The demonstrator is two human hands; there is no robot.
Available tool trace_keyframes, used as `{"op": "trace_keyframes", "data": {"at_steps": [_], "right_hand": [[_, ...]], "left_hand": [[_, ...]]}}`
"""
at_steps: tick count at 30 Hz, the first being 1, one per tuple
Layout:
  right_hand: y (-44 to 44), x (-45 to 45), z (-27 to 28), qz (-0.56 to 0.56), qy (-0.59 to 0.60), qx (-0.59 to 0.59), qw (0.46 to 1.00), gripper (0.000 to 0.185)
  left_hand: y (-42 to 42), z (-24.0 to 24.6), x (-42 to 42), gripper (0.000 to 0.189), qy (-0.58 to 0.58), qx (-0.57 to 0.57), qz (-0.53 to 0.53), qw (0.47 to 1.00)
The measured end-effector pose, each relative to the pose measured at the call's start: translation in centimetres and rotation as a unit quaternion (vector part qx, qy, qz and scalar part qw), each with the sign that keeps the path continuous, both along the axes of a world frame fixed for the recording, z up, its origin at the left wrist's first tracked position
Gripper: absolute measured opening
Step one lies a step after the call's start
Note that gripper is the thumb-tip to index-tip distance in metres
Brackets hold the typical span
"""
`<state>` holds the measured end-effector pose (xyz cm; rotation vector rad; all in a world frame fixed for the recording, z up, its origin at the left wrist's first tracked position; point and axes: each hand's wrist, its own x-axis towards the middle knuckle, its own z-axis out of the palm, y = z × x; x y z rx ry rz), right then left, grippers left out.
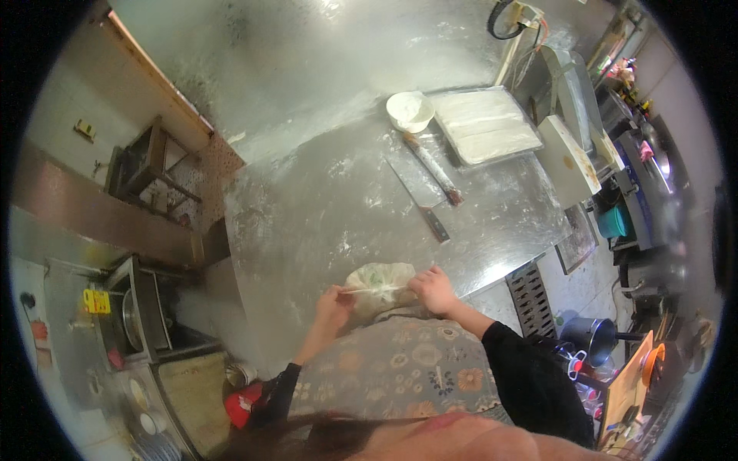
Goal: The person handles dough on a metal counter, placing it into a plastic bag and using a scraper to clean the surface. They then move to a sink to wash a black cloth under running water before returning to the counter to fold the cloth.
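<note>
Close to my body, at the near edge of the metal table (pixel 300 230), is a whitish translucent plastic bag (pixel 372 276) with a greenish patch on it. My left hand (pixel 335 305) pinches a thin twisted end of it on the left. On the other side my right hand (pixel 433 291) grips the bag's gathered plastic, fingers curled. The twisted strip runs nearly straight between both hands. What the bag contains cannot be made out. Beyond my hands lies a broad-bladed knife (pixel 433 223) with a dark riveted handle. A flour-dusted rolling pin (pixel 432 167) lies beside its blade.
A white bowl of flour (pixel 410 112) stands at the back beside a tray (pixel 540 144) of pale dough strips. White powder streaks the tabletop. To the right are a floor drain grate (pixel 529 299) and a dark pot (pixel 588 340). A wooden stool (pixel 153 167) stands left.
</note>
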<state>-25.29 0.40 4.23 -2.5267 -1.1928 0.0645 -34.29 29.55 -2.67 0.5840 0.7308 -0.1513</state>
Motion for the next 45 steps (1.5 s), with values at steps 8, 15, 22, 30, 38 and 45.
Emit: {"op": "trace_keyframes", "data": {"at_steps": [8,15,22,30,38,45], "right_hand": [[4.5,0.2,7.7,0.015,0.631,0.267,0.728,0.030],[0.2,1.4,0.4,-0.077,0.628,0.270,0.726,0.032],[5.0,2.3,0.1,0.138,0.192,0.023,0.971,0.024],[7.0,4.9,-3.9,0.068,0.114,-0.065,0.989,0.086],[12.1,16.4,3.8,-0.178,0.442,0.136,0.869,0.059],[6.2,27.2,1.7,-0.307,0.200,0.158,0.917,0.051]], "left_hand": [[-3.5,8.6,3.5,0.027,-0.170,-0.042,-0.072,0.982],[0.8,3.5,3.2,0.017,-0.122,0.044,-0.012,0.991],[1.8,1.3,-0.1,0.031,-0.242,0.694,-0.187,0.652],[1.1,1.6,2.9,0.080,-0.246,0.669,-0.384,0.587],[7.5,-0.3,19.7,0.071,-0.073,0.465,-0.286,0.834],[8.1,7.1,20.9,0.061,-0.154,0.567,-0.076,0.806]]}}
